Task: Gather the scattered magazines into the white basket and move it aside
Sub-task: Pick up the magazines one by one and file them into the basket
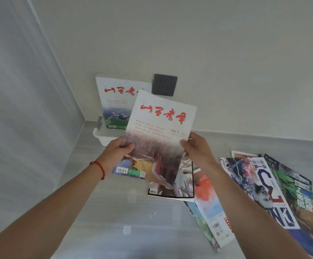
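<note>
Both hands pinched the held magazine (pixel 159 131): left hand (pixel 117 152) on its left edge, right hand (pixel 196 148) on its right, just short of the white basket (pixel 105 136). 1 magazine (pixel 114 101) stood inside. Best move: slide it in upright, bottom edge first.

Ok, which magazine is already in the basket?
The upright magazine with red script and a green landscape, standing in the white basket against the wall; the lookalike is in both hands, the rest lie on the floor.

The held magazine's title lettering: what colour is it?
Red, on the white cover of the held magazine, clearest in the head view.
</note>
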Demonstrator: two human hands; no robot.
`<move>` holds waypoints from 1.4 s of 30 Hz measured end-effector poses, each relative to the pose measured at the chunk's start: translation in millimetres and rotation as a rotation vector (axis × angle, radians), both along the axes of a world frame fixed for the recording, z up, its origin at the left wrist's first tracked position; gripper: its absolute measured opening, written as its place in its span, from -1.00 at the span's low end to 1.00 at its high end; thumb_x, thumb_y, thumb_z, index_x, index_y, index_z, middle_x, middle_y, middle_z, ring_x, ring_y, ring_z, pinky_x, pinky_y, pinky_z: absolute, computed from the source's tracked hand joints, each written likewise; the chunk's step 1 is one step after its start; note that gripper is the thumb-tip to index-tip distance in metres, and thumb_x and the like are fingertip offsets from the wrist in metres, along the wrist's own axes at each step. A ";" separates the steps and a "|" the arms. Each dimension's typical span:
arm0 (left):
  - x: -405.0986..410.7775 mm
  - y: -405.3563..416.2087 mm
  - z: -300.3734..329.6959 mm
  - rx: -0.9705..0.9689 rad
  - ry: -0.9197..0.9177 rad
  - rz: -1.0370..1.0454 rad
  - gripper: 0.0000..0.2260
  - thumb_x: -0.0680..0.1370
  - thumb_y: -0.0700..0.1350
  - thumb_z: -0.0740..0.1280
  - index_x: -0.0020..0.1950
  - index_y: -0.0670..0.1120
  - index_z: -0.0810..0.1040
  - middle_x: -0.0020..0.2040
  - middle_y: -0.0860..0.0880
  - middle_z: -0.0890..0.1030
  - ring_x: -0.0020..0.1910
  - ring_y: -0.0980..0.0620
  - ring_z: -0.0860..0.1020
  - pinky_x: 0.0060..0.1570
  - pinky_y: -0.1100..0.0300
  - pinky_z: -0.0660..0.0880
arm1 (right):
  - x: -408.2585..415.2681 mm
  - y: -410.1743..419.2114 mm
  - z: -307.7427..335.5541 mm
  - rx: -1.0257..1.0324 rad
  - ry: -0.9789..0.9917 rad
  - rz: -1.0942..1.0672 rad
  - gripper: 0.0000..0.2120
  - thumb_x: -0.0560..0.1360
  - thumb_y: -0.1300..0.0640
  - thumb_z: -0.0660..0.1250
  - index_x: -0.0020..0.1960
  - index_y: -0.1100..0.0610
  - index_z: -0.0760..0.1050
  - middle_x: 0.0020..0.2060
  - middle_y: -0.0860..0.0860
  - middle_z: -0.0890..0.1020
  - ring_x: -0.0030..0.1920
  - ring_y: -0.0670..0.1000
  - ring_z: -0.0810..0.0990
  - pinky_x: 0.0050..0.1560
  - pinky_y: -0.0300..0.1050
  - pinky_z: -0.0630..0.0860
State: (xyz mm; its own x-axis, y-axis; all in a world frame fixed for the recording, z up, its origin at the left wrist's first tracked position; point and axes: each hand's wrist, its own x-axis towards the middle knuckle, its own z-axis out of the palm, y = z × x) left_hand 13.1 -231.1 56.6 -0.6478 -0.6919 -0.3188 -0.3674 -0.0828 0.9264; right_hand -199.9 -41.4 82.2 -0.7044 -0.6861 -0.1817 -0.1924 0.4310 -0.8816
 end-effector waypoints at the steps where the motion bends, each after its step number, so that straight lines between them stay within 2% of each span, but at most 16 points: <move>1: 5.5 -12.7 3.5 -0.033 0.019 0.021 -0.85 0.61 -0.22 0.37 0.17 -0.09 0.60 0.07 -0.06 0.71 0.11 -0.08 0.68 0.06 0.04 0.66 | 4.6 -16.2 6.0 -0.001 0.073 0.012 -0.84 0.55 0.17 0.36 0.07 -0.02 0.62 -0.10 -0.05 0.74 -0.18 0.07 0.72 -0.06 0.20 0.68; 3: 11.8 -38.7 19.4 -0.102 0.078 0.096 -0.78 0.62 -0.29 0.34 0.24 -0.08 0.57 0.10 0.00 0.70 0.11 0.01 0.67 -0.05 0.20 0.65 | 12.9 -49.6 22.8 -0.037 0.203 0.025 -0.91 0.52 0.14 0.39 -0.04 -0.01 0.65 -0.16 -0.07 0.74 -0.17 0.00 0.71 -0.03 -0.05 0.66; 5: 14.0 -68.5 34.7 -0.214 0.089 0.155 -0.77 0.67 -0.14 0.29 0.33 -0.08 0.53 0.19 0.02 0.66 0.14 0.03 0.64 0.02 0.23 0.59 | 21.6 -81.9 41.8 -0.104 0.329 0.006 -0.93 0.52 0.16 0.39 -0.08 0.07 0.66 -0.22 -0.04 0.72 -0.21 -0.04 0.66 -0.13 -0.30 0.52; 7: 15.7 -95.0 49.6 -0.328 0.046 0.171 -0.71 0.67 0.09 0.19 0.26 -0.04 0.54 0.18 0.00 0.65 0.12 -0.04 0.63 0.09 0.05 0.61 | 29.3 -111.0 55.8 -0.145 0.397 -0.027 -0.91 0.53 0.17 0.37 -0.10 0.13 0.65 -0.26 0.00 0.70 -0.24 -0.02 0.61 -0.19 -0.23 0.48; 9: 14.6 -119.0 57.3 -0.430 -0.040 0.193 -0.65 0.65 0.17 0.12 0.08 -0.06 0.53 0.05 -0.10 0.67 0.03 -0.15 0.65 0.06 -0.15 0.62 | 32.7 -135.7 60.6 -0.167 0.392 -0.064 -0.88 0.52 0.17 0.36 -0.10 0.16 0.66 -0.24 0.03 0.72 -0.23 0.04 0.64 -0.17 -0.15 0.54; 12: 8.5 -149.3 57.5 -0.516 -0.111 0.246 -0.77 0.65 0.01 0.16 0.01 -0.08 0.53 -0.04 -0.13 0.68 -0.09 -0.18 0.68 -0.02 -0.17 0.64 | 29.9 -166.0 58.0 -0.155 0.391 -0.118 -0.85 0.50 0.19 0.35 -0.08 0.17 0.71 -0.22 0.04 0.74 -0.21 0.07 0.66 -0.16 -0.12 0.59; 15: 1.1 -164.0 49.9 -0.442 -0.087 0.302 -0.84 0.64 -0.12 0.22 0.07 -0.09 0.59 0.03 -0.14 0.71 -0.10 -0.14 0.72 -0.02 -0.13 0.68 | 21.5 -187.9 47.9 -0.081 0.371 -0.141 -0.85 0.49 0.22 0.35 -0.16 0.22 0.68 -0.29 0.09 0.71 -0.32 -0.01 0.53 -0.28 -0.21 0.40; 19: -6.4 -178.4 33.0 -0.436 -0.109 0.361 -0.84 0.65 -0.14 0.20 0.05 -0.11 0.58 0.02 -0.13 0.71 -0.10 -0.13 0.72 -0.03 -0.10 0.68 | 13.7 -205.9 38.2 -0.025 0.376 -0.161 -0.82 0.46 0.21 0.34 -0.26 0.30 0.56 -0.37 0.22 0.61 -0.40 0.10 0.39 -0.37 -0.10 0.31; 23: -10.8 -195.3 29.9 -0.425 -0.133 0.399 -0.82 0.67 -0.11 0.20 0.07 -0.15 0.56 0.11 -0.15 0.69 -0.03 -0.16 0.71 -0.03 -0.10 0.69 | 12.1 -220.9 41.6 -0.029 0.419 -0.112 -0.65 0.48 0.24 0.32 -0.45 0.15 0.32 -0.54 0.02 0.35 -0.47 -0.03 0.24 -0.42 -0.18 0.18; 26: -15.5 -199.2 25.6 -0.464 -0.142 0.419 -0.81 0.66 -0.10 0.23 0.01 -0.16 0.58 0.07 -0.16 0.70 -0.05 -0.17 0.71 -0.04 -0.09 0.69 | 11.4 -222.4 28.0 0.013 0.409 -0.098 -0.60 0.51 0.24 0.30 -0.47 0.12 0.29 -0.55 -0.01 0.34 -0.48 -0.02 0.26 -0.49 -0.28 0.19; 28: -20.3 -196.7 20.5 -0.461 -0.136 0.415 -0.80 0.66 -0.09 0.25 -0.03 -0.15 0.60 0.06 -0.14 0.72 -0.05 -0.15 0.71 0.00 -0.07 0.68 | 7.3 -221.3 13.2 0.026 0.362 -0.137 -0.67 0.51 0.23 0.28 -0.41 0.23 0.36 -0.51 0.08 0.37 -0.43 0.05 0.27 -0.45 -0.20 0.22; 31: -25.1 -196.5 5.0 -0.373 -0.129 0.412 -0.81 0.63 -0.07 0.27 -0.08 -0.10 0.62 0.00 -0.12 0.73 -0.06 -0.14 0.71 0.04 -0.07 0.67 | 1.5 -219.5 -6.7 0.058 0.305 -0.177 -0.73 0.51 0.21 0.32 -0.33 0.32 0.51 -0.41 0.25 0.54 -0.36 0.25 0.53 -0.34 -0.15 0.37; 34: -28.2 -204.1 -13.8 -0.296 -0.103 0.409 -0.79 0.59 0.01 0.28 -0.10 -0.06 0.65 -0.06 -0.06 0.74 -0.08 -0.10 0.72 0.06 -0.07 0.67 | -2.4 -218.1 -16.9 0.108 0.298 -0.174 -0.75 0.54 0.20 0.34 -0.26 0.30 0.63 -0.32 0.21 0.68 -0.20 0.26 0.68 -0.15 -0.03 0.61; 38: -34.7 -205.8 -14.4 -0.270 -0.082 0.415 -0.80 0.58 0.03 0.31 -0.19 0.03 0.63 -0.07 -0.08 0.75 -0.08 -0.11 0.72 0.08 -0.08 0.66 | -6.7 -222.0 -28.4 0.125 0.295 -0.170 -0.78 0.54 0.20 0.31 -0.19 0.26 0.66 -0.20 0.20 0.72 -0.16 0.25 0.67 -0.08 0.04 0.65; 40: -38.8 -201.5 -9.3 -0.294 -0.086 0.424 -0.73 0.60 0.02 0.31 -0.20 -0.08 0.65 -0.14 -0.14 0.74 -0.13 -0.15 0.72 0.02 -0.10 0.68 | -7.6 -223.2 -31.4 0.130 0.293 -0.134 -0.82 0.53 0.19 0.31 -0.15 0.23 0.65 -0.17 0.13 0.73 -0.19 0.18 0.64 -0.16 -0.09 0.61; 42: -42.0 -197.5 -7.1 -0.333 -0.100 0.433 -0.70 0.63 -0.02 0.30 -0.15 -0.19 0.65 -0.15 -0.19 0.73 -0.15 -0.18 0.71 -0.02 -0.05 0.67 | -7.0 -221.2 -30.3 0.117 0.270 -0.100 -0.86 0.52 0.22 0.30 -0.11 0.17 0.65 -0.22 0.06 0.70 -0.20 0.11 0.59 -0.27 -0.23 0.46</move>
